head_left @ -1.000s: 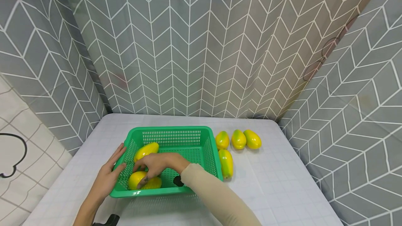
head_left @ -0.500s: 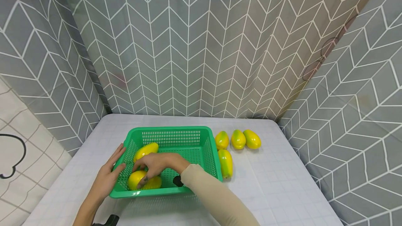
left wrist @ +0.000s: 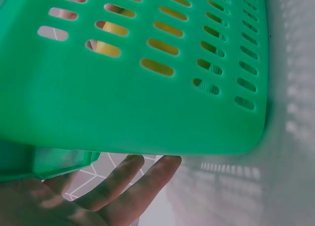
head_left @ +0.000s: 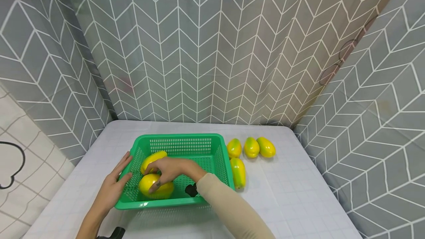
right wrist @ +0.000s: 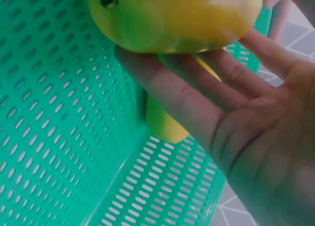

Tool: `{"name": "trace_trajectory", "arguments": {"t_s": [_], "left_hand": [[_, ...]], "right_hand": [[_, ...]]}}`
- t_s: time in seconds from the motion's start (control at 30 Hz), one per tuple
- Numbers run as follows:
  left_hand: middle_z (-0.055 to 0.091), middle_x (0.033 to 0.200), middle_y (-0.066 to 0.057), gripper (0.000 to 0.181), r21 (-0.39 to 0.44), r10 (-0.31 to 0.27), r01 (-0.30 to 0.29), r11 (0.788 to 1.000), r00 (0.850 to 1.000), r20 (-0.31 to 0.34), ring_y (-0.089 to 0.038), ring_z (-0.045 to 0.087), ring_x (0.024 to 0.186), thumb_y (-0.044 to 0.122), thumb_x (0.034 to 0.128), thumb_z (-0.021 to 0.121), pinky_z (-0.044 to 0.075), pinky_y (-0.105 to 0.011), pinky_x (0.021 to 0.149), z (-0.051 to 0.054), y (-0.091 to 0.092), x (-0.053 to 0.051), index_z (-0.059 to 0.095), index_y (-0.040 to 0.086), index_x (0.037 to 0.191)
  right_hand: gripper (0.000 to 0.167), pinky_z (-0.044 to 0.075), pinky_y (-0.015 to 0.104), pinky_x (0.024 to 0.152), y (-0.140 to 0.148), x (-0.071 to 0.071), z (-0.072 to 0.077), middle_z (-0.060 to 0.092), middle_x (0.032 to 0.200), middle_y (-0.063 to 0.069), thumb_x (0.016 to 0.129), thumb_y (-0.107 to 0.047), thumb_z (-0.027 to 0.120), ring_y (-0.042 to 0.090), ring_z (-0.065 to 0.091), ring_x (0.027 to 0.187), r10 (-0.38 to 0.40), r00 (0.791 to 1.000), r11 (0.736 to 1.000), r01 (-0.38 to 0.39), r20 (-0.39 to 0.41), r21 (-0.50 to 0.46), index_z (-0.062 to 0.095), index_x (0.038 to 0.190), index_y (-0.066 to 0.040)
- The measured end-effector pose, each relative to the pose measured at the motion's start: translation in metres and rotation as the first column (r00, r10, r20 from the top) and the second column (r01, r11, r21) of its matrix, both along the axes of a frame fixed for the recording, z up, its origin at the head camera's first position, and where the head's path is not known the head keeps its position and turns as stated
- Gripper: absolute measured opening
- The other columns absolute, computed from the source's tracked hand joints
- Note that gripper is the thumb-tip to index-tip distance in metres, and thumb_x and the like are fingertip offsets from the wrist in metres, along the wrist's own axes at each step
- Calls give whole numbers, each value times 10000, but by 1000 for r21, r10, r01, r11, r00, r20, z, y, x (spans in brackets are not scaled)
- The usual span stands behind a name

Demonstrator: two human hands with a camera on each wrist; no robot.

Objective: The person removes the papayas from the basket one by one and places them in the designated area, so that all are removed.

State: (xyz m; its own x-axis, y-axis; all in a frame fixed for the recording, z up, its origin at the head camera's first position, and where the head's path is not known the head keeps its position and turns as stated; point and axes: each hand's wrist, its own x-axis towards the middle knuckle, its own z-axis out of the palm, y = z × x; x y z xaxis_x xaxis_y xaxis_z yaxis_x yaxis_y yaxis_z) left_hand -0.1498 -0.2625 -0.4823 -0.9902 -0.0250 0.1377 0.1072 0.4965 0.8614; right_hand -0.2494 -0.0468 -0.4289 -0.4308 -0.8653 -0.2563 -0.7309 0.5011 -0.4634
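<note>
A green perforated basket [head_left: 199,163] holds yellow fruits. In its front left part, my right hand [head_left: 169,169] grips a large yellow fruit [head_left: 163,191], thumb on the near side. The right wrist view shows the right hand's [right wrist: 256,113] fingers around this yellow-green fruit [right wrist: 182,19], with another fruit [right wrist: 167,122] beyond. That second fruit [head_left: 156,157] lies behind the gripped one in the head view. My left hand [head_left: 112,191] rests with extended fingers against the basket's left side; in the left wrist view its fingers [left wrist: 140,191] touch the basket edge.
Right of the basket lie several yellow-green fruits: one long fruit [head_left: 238,173] close to its side, and others [head_left: 251,147] farther back. The white table [head_left: 282,194] meets patterned curtains [head_left: 199,65] behind and at the sides. A black object [head_left: 117,232] shows near my left wrist.
My right hand has shifted slightly up and right within the basket, and the gripped fruit has moved with it. The left hand stays on the basket's side.
</note>
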Motion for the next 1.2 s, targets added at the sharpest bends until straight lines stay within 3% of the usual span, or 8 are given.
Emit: {"name": "trace_trajectory", "arguments": {"t_s": [0.5,0.8,1.0,1.2], "left_hand": [[116,1801,-113,614,9,6,-6,1000,1000,-12,-445,44,1659,207,1118,501,149,-833,1226,0,0,1,288,79,1679],[116,1800,-119,610,10,3,-3,1000,1000,-20,-458,49,1654,198,1118,498,145,-834,1225,0,1,1,288,71,1677],[123,1800,-117,612,6,10,-9,1000,1000,-21,-422,37,1664,201,1118,496,140,-829,1232,1,2,1,284,82,1680],[116,1800,-122,612,5,14,-14,1000,1000,-10,-456,46,1656,191,1117,493,135,-827,1234,1,2,0,280,81,1681]], "right_hand": [[641,546,158,987,15,-2,16,682,1447,26,927,-428,814,89,652,1265,-90,996,994,91,13,-56,603,1478,-178],[634,565,172,941,23,-5,27,720,1391,58,912,-433,831,134,678,1232,-174,984,981,169,-47,-93,621,1453,-177],[626,567,165,896,37,-10,34,722,1370,68,914,-434,830,132,679,1175,-233,971,961,222,-50,-163,635,1447,-172],[622,582,165,816,56,-13,42,713,1365,98,920,-433,823,128,697,1093,-326,945,922,318,3,-222,625,1445,-165]]}}
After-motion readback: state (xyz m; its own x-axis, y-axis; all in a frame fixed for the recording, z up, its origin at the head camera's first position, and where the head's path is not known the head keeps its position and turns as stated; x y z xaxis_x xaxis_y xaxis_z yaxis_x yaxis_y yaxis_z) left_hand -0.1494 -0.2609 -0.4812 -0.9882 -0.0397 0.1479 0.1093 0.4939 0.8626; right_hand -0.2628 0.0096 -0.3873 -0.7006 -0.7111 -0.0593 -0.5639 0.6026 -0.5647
